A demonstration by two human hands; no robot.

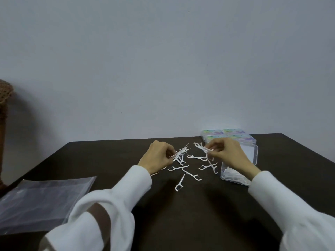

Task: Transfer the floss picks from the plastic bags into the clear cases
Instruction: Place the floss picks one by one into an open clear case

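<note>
A person in white sleeves is working at a dark tabletop (181, 214) set against a pale wall. The left hand (157, 156) is curling its fingers around a small bundle of white floss picks (180, 152), which is jutting out toward the far edge of the tabletop; the exact number in the bundle cannot be told. The right hand (228, 154) is pinching a few floss picks (200, 147) between thumb and fingertips, holding them just above the surface. Between and slightly nearer than the two hands, loose floss picks (184, 171) are lying scattered on the middle of the tabletop, some crossing one another. An open clear case (233, 175) is sitting beside the right wrist, toward the right edge, and is already holding a heap of white picks; its lid (252, 153) is lying open behind it. Behind that, near the far right corner of the tabletop, closed cases with coloured labels (228, 134) are standing grouped together, touching one another. A flat clear plastic bag (39, 198) is lying at the near left corner, partly under the left sleeve (101, 205). A brown woven object (4, 109) is standing at the left edge of view, beyond the tabletop; its nature cannot be told.
</note>
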